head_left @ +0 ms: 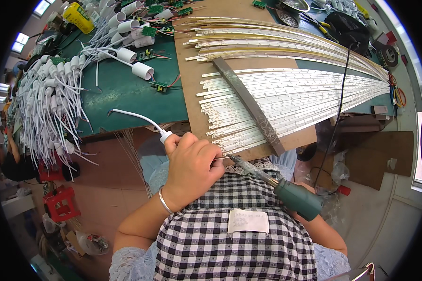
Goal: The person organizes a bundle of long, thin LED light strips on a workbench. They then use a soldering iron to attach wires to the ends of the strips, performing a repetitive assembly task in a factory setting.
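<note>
My left hand (pixel 190 168) is closed around a white cable with a cap (pixel 165 135), whose loose tail (pixel 133 114) sticks out over the table. From its fingertips a thin wire (pixel 222 158) runs to the near end of the LED strips (pixel 234 112). The tip of a soldering iron (pixel 295 196) with a green handle meets the strip end there. Behind that handle my right hand (pixel 308 188) is mostly hidden, gripping the iron. A dark bar (pixel 248 105) lies across the white strips.
A brown board (pixel 192 89) carries the strips, with a second yellowish bundle (pixel 267 40) beyond. White cables with caps (pixel 56 84) hang off the green table (pixel 117 98) at left; green circuit boards (pixel 159 86) lie nearby. A black cord (pixel 344 89) crosses the strips at right.
</note>
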A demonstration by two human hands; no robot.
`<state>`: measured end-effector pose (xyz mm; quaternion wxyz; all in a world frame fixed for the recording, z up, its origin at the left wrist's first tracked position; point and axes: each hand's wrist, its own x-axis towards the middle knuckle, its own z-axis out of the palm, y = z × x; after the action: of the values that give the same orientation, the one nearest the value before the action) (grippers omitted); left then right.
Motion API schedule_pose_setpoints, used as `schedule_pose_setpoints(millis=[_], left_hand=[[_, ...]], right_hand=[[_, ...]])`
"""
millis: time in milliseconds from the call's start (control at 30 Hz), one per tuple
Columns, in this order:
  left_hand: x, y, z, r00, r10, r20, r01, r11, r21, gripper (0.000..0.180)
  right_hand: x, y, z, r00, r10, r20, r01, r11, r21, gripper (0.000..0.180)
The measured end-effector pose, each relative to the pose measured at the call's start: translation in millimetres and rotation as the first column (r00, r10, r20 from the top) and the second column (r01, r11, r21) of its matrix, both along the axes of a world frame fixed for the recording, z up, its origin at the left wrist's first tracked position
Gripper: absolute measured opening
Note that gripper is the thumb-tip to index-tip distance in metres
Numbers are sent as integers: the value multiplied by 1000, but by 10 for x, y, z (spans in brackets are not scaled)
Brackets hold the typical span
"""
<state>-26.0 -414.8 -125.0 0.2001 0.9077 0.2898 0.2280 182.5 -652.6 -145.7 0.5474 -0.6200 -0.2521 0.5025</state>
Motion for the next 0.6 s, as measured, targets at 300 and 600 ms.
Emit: schedule_pose_setpoints(millis=[300, 600], left_hand=[[5, 14, -22, 1000, -9, -13, 9, 1000, 10, 13], [-4, 17, 16, 1000, -15, -19, 15, 1000, -18, 11]], right_hand=[[153, 161, 201, 804, -186, -565, -109, 888, -447, 38], [152, 60, -13, 959, 22, 282, -82, 976, 203, 60]])
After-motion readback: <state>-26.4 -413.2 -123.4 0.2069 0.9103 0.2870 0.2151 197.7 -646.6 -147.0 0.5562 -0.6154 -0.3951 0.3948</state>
